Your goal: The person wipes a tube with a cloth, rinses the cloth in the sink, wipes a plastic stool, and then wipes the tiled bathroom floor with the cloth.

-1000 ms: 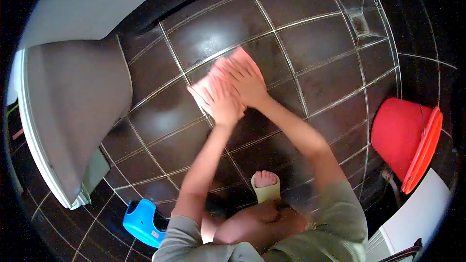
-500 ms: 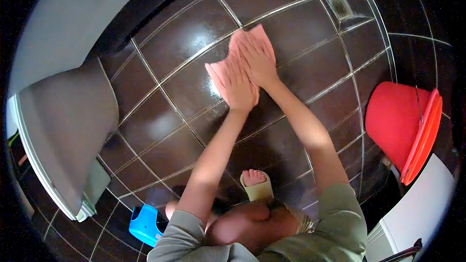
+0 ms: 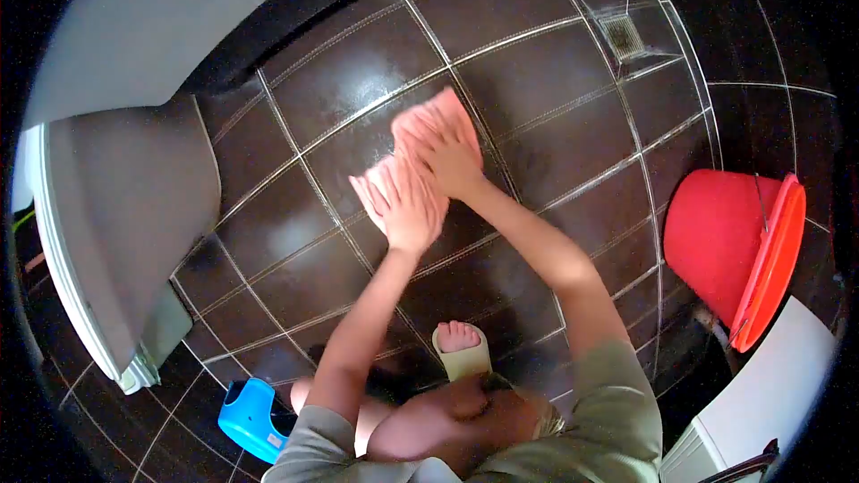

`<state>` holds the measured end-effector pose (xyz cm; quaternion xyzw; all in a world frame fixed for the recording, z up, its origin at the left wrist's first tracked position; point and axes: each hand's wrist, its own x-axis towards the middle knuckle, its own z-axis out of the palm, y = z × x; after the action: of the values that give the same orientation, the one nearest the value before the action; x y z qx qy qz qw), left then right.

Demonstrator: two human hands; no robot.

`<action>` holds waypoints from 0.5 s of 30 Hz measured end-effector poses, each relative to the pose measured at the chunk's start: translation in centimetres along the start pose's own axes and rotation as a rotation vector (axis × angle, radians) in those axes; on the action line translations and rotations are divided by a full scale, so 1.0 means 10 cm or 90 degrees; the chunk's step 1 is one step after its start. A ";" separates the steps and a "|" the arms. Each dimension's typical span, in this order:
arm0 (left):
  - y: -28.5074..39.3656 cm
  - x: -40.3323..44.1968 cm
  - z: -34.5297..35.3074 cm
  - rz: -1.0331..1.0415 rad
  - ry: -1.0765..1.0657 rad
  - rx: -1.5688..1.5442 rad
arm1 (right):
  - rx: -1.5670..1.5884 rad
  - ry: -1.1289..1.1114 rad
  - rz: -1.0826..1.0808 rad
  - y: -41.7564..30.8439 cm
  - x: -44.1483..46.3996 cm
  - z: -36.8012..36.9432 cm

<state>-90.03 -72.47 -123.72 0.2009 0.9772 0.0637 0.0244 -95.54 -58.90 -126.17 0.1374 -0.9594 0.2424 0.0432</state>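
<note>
A pink cloth (image 3: 462, 110) lies bunched on the dark tiled floor (image 3: 528, 63), under both of my hands. My left hand (image 3: 404, 212) presses its nearer left part, its fingers curled into the folds. Farther forward and to the right, my right hand (image 3: 447, 161) grips the other part, fingers slightly apart with fabric ridged around them. The two hands are close together, and both arms reach forward. Wet-looking shine shows on the tiles beyond the cloth. The cloth's middle is hidden beneath my palms.
To the right, a red bucket (image 3: 711, 233) lies tipped beside a white piece of furniture (image 3: 761, 385). A floor drain (image 3: 621, 37) sits at the far right. The toilet-like grey fixture (image 3: 134, 215) stands left, a blue plastic stool (image 3: 250, 420) lower left. My sandalled foot (image 3: 463, 353) is below.
Both hands have drawn the pink cloth back toward me and a little to the left across the tiles. The view has shifted slightly.
</note>
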 end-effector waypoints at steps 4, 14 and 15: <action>-0.38 0.69 0.11 -0.042 0.006 0.033 | -0.001 0.124 -0.066 0.10 0.92 0.09; -0.31 1.37 0.15 -0.022 -0.008 0.094 | -0.088 0.129 0.001 0.95 1.04 -0.17; -0.16 1.30 0.25 0.005 0.004 0.117 | -0.105 0.126 0.028 0.96 0.88 -0.21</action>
<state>-102.38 -68.47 -126.70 0.2062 0.9782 -0.0252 0.0025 -106.68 -51.95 -127.37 0.0874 -0.9700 0.1757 0.1437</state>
